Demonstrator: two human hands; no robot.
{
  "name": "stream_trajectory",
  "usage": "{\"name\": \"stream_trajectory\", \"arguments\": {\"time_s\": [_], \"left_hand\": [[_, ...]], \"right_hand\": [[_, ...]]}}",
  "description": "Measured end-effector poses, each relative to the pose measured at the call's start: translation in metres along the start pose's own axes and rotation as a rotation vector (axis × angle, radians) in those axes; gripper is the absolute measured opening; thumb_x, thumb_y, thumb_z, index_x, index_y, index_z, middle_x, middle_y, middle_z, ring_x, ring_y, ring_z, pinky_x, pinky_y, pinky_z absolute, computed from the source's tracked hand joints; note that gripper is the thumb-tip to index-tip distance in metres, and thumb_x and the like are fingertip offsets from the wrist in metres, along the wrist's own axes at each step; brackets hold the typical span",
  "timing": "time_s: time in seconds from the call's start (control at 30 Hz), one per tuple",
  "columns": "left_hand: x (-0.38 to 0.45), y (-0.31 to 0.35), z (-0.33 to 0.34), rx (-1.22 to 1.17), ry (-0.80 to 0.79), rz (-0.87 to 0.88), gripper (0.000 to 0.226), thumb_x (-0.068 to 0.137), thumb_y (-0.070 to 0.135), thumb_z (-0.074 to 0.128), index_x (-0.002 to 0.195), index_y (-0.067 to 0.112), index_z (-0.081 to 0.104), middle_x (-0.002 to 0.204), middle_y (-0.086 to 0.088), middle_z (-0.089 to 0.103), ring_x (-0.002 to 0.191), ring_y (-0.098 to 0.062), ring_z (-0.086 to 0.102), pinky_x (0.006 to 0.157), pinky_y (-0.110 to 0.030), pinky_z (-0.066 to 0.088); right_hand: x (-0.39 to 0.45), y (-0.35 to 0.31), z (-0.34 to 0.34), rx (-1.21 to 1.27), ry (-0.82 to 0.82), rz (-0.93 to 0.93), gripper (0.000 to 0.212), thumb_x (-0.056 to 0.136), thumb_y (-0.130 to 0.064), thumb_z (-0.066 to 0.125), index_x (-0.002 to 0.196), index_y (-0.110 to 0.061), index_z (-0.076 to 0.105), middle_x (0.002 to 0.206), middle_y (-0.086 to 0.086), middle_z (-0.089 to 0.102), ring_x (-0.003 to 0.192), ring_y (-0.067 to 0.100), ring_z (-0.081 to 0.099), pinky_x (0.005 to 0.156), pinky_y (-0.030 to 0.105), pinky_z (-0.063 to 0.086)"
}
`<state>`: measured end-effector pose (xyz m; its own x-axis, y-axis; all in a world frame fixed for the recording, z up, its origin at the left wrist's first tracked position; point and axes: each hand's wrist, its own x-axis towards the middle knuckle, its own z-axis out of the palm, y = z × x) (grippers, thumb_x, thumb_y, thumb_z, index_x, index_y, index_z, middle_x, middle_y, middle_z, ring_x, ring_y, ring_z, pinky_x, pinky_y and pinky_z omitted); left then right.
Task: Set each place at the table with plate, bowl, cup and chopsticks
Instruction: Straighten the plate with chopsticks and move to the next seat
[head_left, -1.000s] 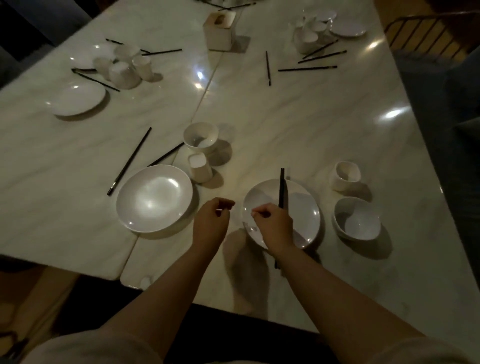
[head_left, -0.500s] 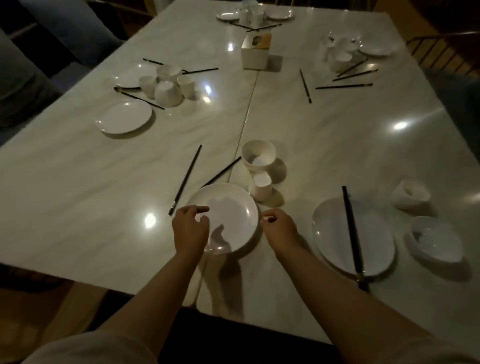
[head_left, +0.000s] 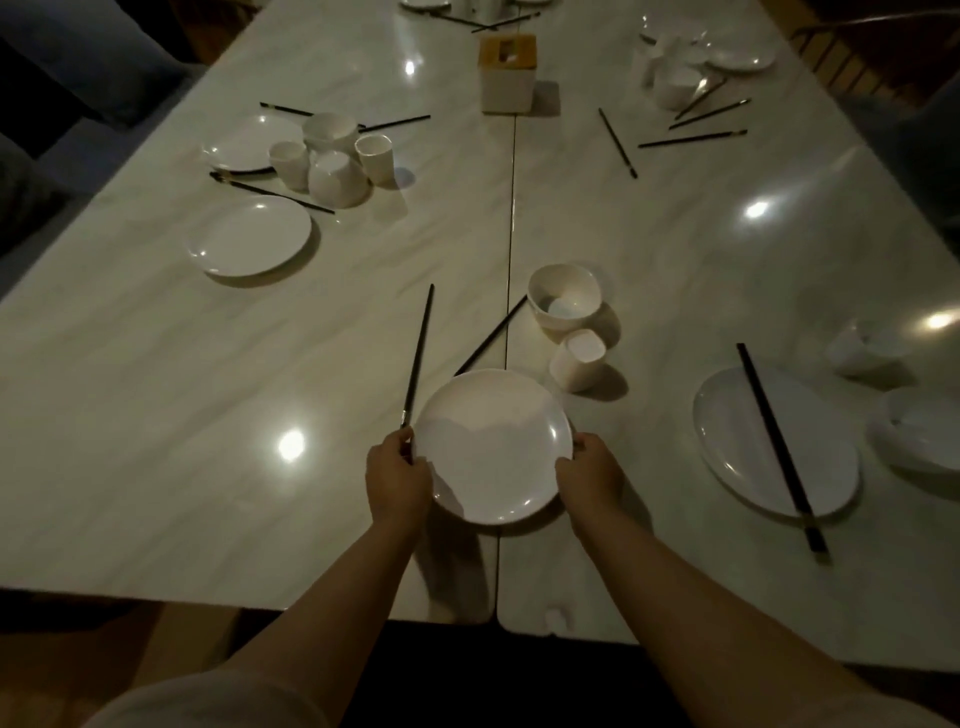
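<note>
- My left hand curls its fingers over the left rim of the plate and grips it.
- My right hand grips the right rim the same way, so the plate sits between my two hands near the table edge.
- One chopstick ends just beside my left fingers; a second chopstick runs under the plate's far rim.
- Beyond the plate to the right stand a cup and behind it a bowl.
</note>
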<state>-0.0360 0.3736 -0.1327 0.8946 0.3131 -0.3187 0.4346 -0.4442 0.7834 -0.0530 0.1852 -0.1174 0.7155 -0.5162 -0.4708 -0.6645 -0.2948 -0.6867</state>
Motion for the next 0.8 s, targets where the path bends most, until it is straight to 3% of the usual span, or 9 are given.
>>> {"name": "stream_trajectory", "arguments": {"time_s": [0.27, 0.37, 0.63, 0.8], "left_hand": [[0.014, -0.009, -0.04, 0.003, 0.068, -0.026, 0.041, 0.089, 0.004, 0.058, 0.129, 0.009, 0.056, 0.12, -0.012, 0.064, 0.105, -0.027, 0.062, 0.083, -0.032, 0.049], [0.029, -0.009, -0.053, 0.013, 0.08, -0.026, 0.039, 0.089, 0.005, 0.057, 0.128, 0.009, 0.058, 0.119, -0.013, 0.065, 0.105, -0.028, 0.063, 0.083, -0.033, 0.048], [0.072, -0.01, -0.087, 0.048, -0.049, 0.034, 0.042, 0.09, 0.006, 0.056, 0.132, 0.01, 0.055, 0.121, -0.012, 0.064, 0.106, -0.027, 0.062, 0.086, -0.033, 0.048], [0.09, -0.013, -0.101, 0.125, -0.138, 0.089, 0.037, 0.092, 0.014, 0.054, 0.129, 0.012, 0.057, 0.122, -0.009, 0.063, 0.108, -0.025, 0.06, 0.086, -0.03, 0.045]], "right_hand": [[-0.009, -0.013, 0.027, -0.031, -0.074, 0.007, 0.025, 0.086, -0.009, 0.054, 0.109, -0.009, 0.062, 0.099, 0.011, 0.065, 0.084, 0.025, 0.058, 0.073, 0.033, 0.051], [-0.009, -0.024, 0.042, -0.033, -0.072, 0.035, 0.021, 0.084, -0.008, 0.056, 0.103, -0.008, 0.064, 0.095, 0.012, 0.066, 0.085, 0.03, 0.064, 0.078, 0.045, 0.058], [-0.014, -0.047, 0.077, -0.036, 0.041, 0.055, 0.016, 0.085, -0.008, 0.055, 0.1, -0.011, 0.063, 0.095, 0.012, 0.068, 0.085, 0.031, 0.067, 0.08, 0.047, 0.057], [-0.024, -0.054, 0.09, -0.026, 0.156, 0.064, 0.027, 0.087, -0.004, 0.053, 0.111, -0.007, 0.061, 0.11, 0.014, 0.064, 0.097, 0.03, 0.062, 0.076, 0.03, 0.049]]}}
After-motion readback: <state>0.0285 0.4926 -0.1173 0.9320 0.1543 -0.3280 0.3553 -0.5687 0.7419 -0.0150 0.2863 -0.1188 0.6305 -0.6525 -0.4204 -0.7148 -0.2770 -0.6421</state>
